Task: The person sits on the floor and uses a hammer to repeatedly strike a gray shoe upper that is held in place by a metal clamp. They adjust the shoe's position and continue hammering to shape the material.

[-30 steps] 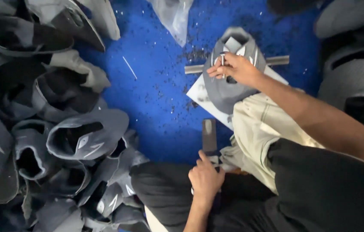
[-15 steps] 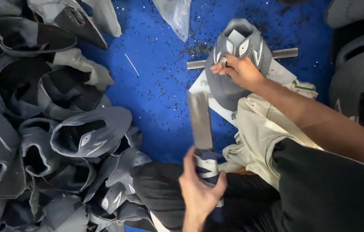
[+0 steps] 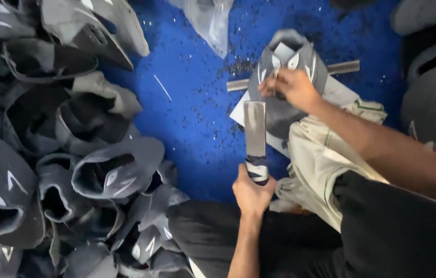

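In the head view, low in the middle of the frame, we see the left hand (image 3: 251,191) with its fingers wrapped tight around the taped handle of a flat metal blade (image 3: 254,128), which points straight up the frame. Its tip lies just beside the grey shoe upper (image 3: 290,82) in the upper right of centre. The right hand (image 3: 292,87) rests on that upper, its fingers pinched narrowly on something small against the fabric; we cannot tell what. The upper sits over a metal bar (image 3: 344,67) and a pale board (image 3: 341,92) on the blue floor (image 3: 192,103), which is strewn with dark scraps. A heap of grey shoe uppers (image 3: 58,154) fills the left side, and a clear plastic bag (image 3: 207,20) lies at the top.
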